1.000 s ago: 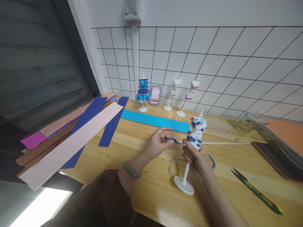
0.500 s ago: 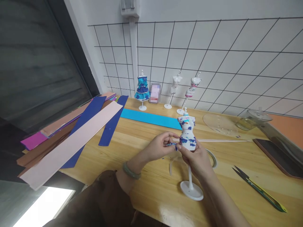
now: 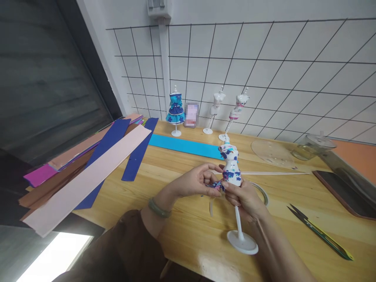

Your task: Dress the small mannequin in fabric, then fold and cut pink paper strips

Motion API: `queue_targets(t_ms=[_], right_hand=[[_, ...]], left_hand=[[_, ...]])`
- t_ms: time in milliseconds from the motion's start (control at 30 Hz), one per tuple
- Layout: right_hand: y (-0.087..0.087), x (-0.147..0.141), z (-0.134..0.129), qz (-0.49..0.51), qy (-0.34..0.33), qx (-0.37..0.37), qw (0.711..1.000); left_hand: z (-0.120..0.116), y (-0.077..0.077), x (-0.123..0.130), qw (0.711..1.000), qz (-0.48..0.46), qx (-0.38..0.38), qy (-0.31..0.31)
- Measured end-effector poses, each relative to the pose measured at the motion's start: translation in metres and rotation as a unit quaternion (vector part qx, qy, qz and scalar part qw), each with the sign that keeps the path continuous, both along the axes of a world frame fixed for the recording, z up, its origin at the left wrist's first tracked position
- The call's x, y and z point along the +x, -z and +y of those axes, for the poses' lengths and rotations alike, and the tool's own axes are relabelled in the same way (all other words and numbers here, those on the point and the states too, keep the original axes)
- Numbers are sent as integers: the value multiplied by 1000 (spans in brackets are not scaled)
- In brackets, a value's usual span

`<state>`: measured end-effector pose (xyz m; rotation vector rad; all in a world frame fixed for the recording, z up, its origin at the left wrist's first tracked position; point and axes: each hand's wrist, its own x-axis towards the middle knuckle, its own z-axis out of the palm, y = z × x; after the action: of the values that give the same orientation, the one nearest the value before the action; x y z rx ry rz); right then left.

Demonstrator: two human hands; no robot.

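A small white dress form on a round-based stand carries patches of blue and purple trim at its bust and waist. My right hand is closed around its lower torso, and the form tilts with its head to the left. My left hand pinches a strip of blue and purple trim beside the form's hip. Part of this strip is hidden by my fingers. A roll of tape lies behind my right hand. Thread snips with yellow-green handles rest to the right.
At the back stand a form in a blue ruffled dress, a phone and two more white forms. Coloured sheets pile up at the left, a bright blue strip lies behind, and a dark tray sits at right.
The dress form has tilted, its head moving left and its base swinging to the right. More of the trim strip shows at my left fingers, and my right hand has shifted slightly lower.
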<state>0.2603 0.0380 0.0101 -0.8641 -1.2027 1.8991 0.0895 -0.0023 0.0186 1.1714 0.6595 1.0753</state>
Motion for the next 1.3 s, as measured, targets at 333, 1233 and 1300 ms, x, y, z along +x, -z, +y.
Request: queue_targets(t_ms=[333, 1233, 1300], right_hand=[[-2, 0, 7, 23, 71, 8, 997], [6, -13, -3, 0, 116, 47, 992], [5, -13, -2, 0, 112, 41, 993]], left_hand=[[0, -2, -8, 1000, -22, -7, 16], [5, 15, 10, 843, 353, 229, -336], [4, 15, 9, 801, 407, 295, -324]])
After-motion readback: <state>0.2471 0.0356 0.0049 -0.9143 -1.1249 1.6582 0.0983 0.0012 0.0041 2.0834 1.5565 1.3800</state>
